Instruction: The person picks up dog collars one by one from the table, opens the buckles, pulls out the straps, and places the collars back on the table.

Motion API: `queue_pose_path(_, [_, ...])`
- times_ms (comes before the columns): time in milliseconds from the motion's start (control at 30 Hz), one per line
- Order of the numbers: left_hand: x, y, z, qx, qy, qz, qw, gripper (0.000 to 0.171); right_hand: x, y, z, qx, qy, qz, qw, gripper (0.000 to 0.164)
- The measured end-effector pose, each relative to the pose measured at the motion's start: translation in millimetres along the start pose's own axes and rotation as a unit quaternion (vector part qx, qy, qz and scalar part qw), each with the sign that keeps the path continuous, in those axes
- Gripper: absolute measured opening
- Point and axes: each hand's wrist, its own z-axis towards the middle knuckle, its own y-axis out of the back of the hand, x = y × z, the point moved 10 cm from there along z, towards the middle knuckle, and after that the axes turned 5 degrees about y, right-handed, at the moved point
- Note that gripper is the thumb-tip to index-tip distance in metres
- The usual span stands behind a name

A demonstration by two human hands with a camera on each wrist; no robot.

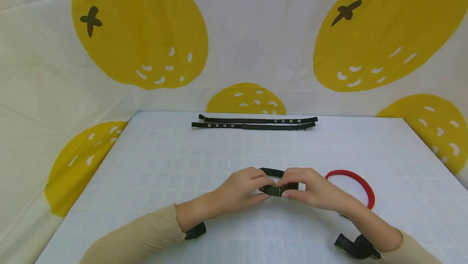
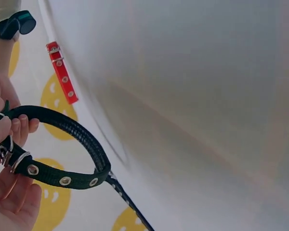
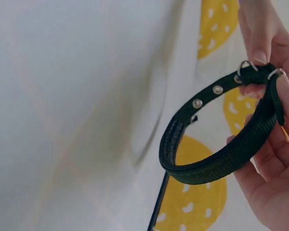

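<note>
A dark collar (image 1: 271,191) with metal eyelets and a buckle is bent into a loop at the middle of the table. My left hand (image 1: 237,191) pinches its buckle end from the left. From the other side, my right hand (image 1: 314,189) grips the collar between thumb and fingers, close to the left fingertips. In the left wrist view, the eyelets of the dark collar (image 2: 65,181) face the camera and the metal buckle sits by the fingers. The strap's short tip (image 3: 278,108) pokes out beside the right thumb in the right wrist view.
A red collar (image 1: 360,180), formed into a ring, lies right of the hands, partly behind the right wrist. Two dark collars (image 1: 252,127) lie stretched out side by side near the table's back edge. A fruit-patterned cloth (image 1: 256,44) hangs behind the table (image 1: 161,154).
</note>
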Motion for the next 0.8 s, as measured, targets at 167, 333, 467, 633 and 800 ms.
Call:
queue_pose_path(167, [3.4,10.9,2.3,-0.011,0.018,-0.002,0.9998,0.025,-2,4,6,-0.015,-0.014,0.039,0.999,0.02])
queue_pose_path(333, [2.2,21.8,3.0,-0.026,0.018,-0.006,0.9995,0.023,-4,6,12,-0.021,-0.032,0.063,0.997,0.021])
queue_pose_path(467, [-2.0,33.6,2.0,-0.057,0.0,0.002,0.9984,0.021,-6,7,15,-0.027,-0.053,0.068,0.996,0.021])
queue_pose_path(633, [-7.1,43.4,2.8,-0.076,-0.026,0.02,0.9965,0.022,-5,11,20,-0.039,-0.067,0.07,0.995,0.022])
queue_pose_path(800, [-9.4,47.7,4.9,-0.073,-0.032,0.039,0.996,0.02,-2,14,25,-0.051,-0.06,0.051,0.996,0.02])
